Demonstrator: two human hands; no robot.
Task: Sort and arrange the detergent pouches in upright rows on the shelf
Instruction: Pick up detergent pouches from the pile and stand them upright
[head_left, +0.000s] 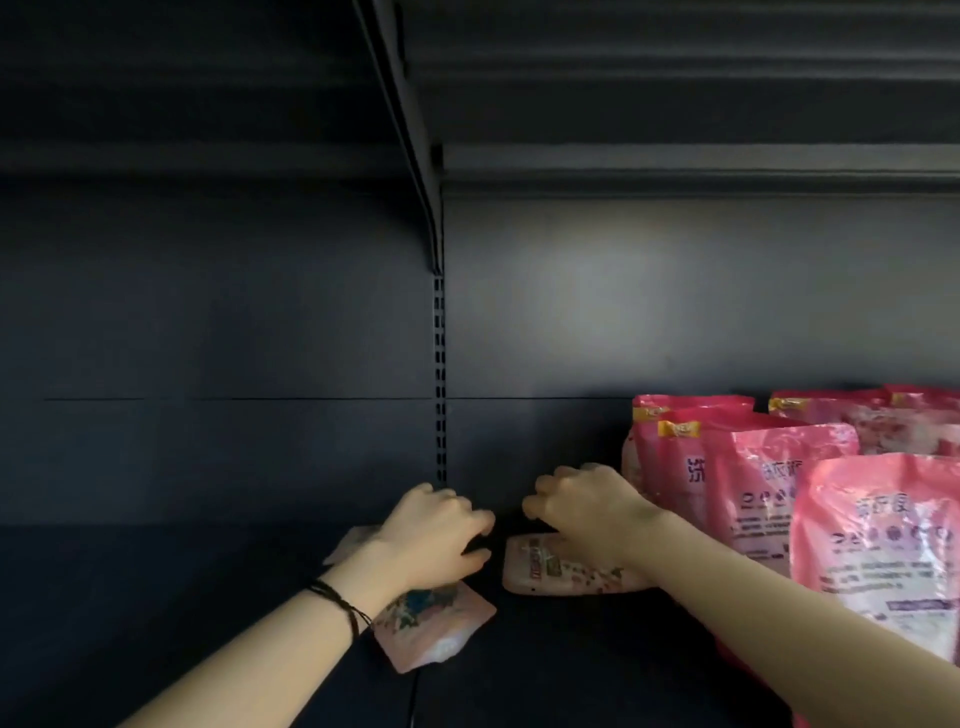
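Shelf (208, 623): dark metal, with a dark back panel (208, 312) and a slotted upright (439, 374) running down its middle. An upper shelf (675, 104) overhangs the bay.

Upright pouches (769, 483): a group of pink detergent pouches stands at the right end of the shelf, set one behind another from near to far. The nearest pouch (883, 545) stands furthest right and partly covers those behind it. More pink pouches show at the far right corner against the back panel.

Left pouch (441, 631): pale pink, lying flat on the shelf near the centre, turned at an angle, one corner pointing toward the near edge. The left hand (431, 535) is directly over its far part, knuckles up, fingers bent downward. I cannot tell whether the fingers are clamped on it or only resting. A pale edge (350, 543) shows to the left of that wrist; whether it belongs to the same pouch I cannot tell. Dark cords (340, 605) circle the left wrist.

Right pouch (556, 569): pale pink, lying flat just right of the centre line, close beside the standing group. The right hand (587, 506) is over it, knuckles up and fingers bent, fingertips just beyond its far edge. The palm is hidden, so contact cannot be confirmed.

The two hands sit close together, apart from one another.
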